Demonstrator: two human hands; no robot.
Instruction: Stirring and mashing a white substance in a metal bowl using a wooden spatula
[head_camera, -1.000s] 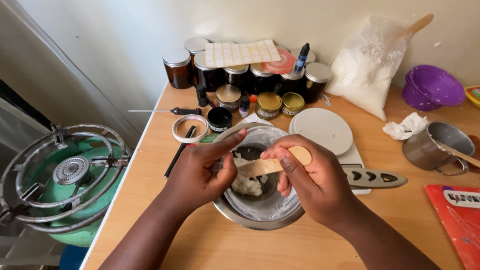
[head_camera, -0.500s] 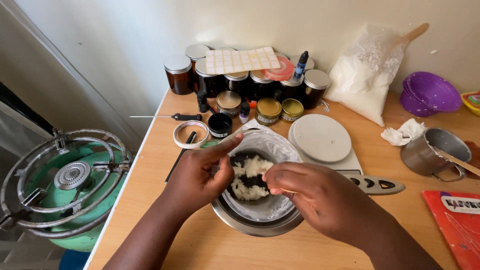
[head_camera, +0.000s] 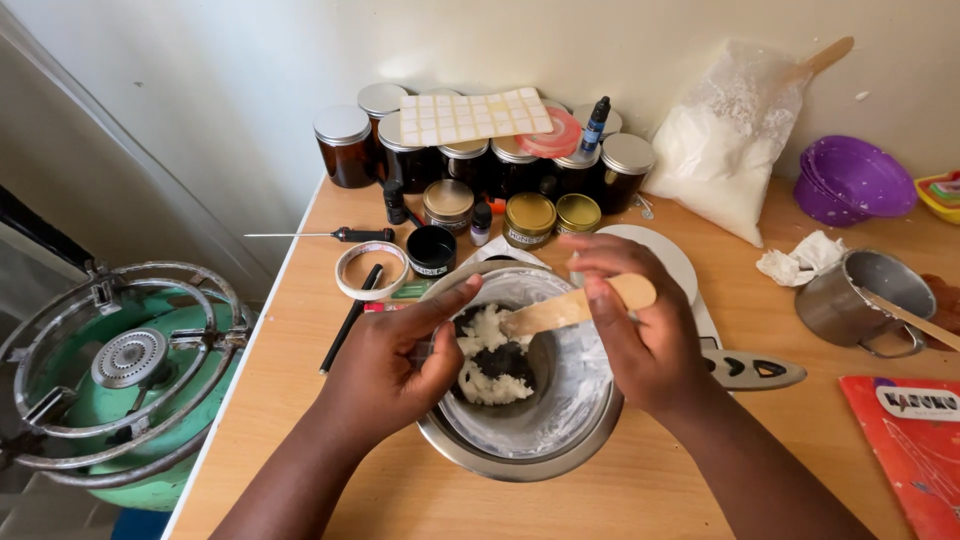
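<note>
A steel bowl stands on the wooden table near the front edge. White lumpy paste lies inside it, and its walls are smeared white. My left hand grips the bowl's left rim, thumb over the edge. My right hand holds a flat wooden stick whose tip is down in the paste.
Several brown jars with silver lids line the wall, with small tins, a tape roll, a white powder bag, a purple bowl and a metal mug. A gas burner stands left of the table.
My right hand has come back up and rightward with the stick, stirring the paste. The left hand stays on the bowl's rim.
</note>
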